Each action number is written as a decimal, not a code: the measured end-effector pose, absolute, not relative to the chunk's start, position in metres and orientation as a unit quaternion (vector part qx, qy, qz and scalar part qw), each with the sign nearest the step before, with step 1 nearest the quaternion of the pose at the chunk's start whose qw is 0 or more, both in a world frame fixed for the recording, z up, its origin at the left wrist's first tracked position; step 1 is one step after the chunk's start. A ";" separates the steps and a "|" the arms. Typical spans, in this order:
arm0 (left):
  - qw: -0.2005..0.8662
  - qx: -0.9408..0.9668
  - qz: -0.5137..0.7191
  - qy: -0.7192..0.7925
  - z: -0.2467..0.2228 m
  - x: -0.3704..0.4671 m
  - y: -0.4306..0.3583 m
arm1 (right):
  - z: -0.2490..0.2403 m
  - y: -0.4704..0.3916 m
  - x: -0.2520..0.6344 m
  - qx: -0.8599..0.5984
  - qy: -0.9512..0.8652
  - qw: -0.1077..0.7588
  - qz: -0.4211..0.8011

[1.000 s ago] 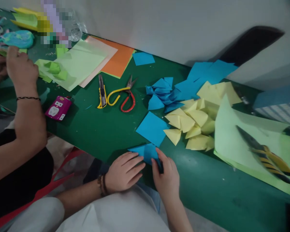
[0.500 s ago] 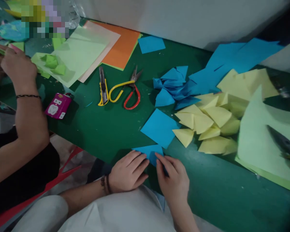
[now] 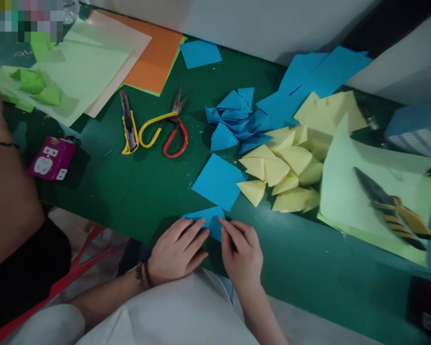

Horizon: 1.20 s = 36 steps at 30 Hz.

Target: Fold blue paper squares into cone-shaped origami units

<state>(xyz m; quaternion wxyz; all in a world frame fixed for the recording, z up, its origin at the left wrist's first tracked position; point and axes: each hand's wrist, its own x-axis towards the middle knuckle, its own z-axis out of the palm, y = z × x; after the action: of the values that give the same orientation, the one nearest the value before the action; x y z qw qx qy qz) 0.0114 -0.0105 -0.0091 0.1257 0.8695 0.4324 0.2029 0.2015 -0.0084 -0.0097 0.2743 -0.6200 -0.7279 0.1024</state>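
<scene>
A blue piece of paper (image 3: 212,218), folded to a triangle-like shape, lies at the table's near edge. My left hand (image 3: 177,249) rests on its left part with the fingers stretched out. At its right corner my right hand (image 3: 243,254) is closed, thumb and fingertips pinching the paper. Just beyond lies a flat blue square (image 3: 219,182). Past that are a pile of folded blue pieces (image 3: 237,120) and, to the right, a heap of folded yellow pieces (image 3: 287,163).
Yellow-and-red-handled scissors (image 3: 172,124) and a yellow utility knife (image 3: 129,124) lie left of centre. Pliers (image 3: 395,208) rest on light green sheets (image 3: 362,167). A purple power socket block (image 3: 53,158) stands by another person's arm (image 3: 10,187). Orange paper (image 3: 158,57) lies behind.
The camera view has swung right, so the table's things appear further left and the pliers show more fully. My hands stay on the folded blue paper with little change.
</scene>
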 end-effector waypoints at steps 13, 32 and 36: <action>0.136 0.878 0.169 0.427 -0.004 0.010 -0.007 | 0.012 -0.020 0.217 -0.655 -0.671 0.323 0.128; 0.140 0.876 0.155 0.435 -0.004 0.011 -0.008 | 0.020 0.007 0.209 -0.523 -0.824 0.164 0.142; 0.126 0.880 0.151 0.432 -0.002 0.010 -0.008 | 0.019 -0.001 0.222 -0.529 -0.822 0.163 0.132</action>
<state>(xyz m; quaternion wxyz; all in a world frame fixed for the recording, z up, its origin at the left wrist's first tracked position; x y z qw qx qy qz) 0.0104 -0.0079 -0.0018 0.1258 0.8799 0.4325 0.1512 0.2219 -0.0014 0.0190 0.1627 -0.5295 -0.8220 0.1322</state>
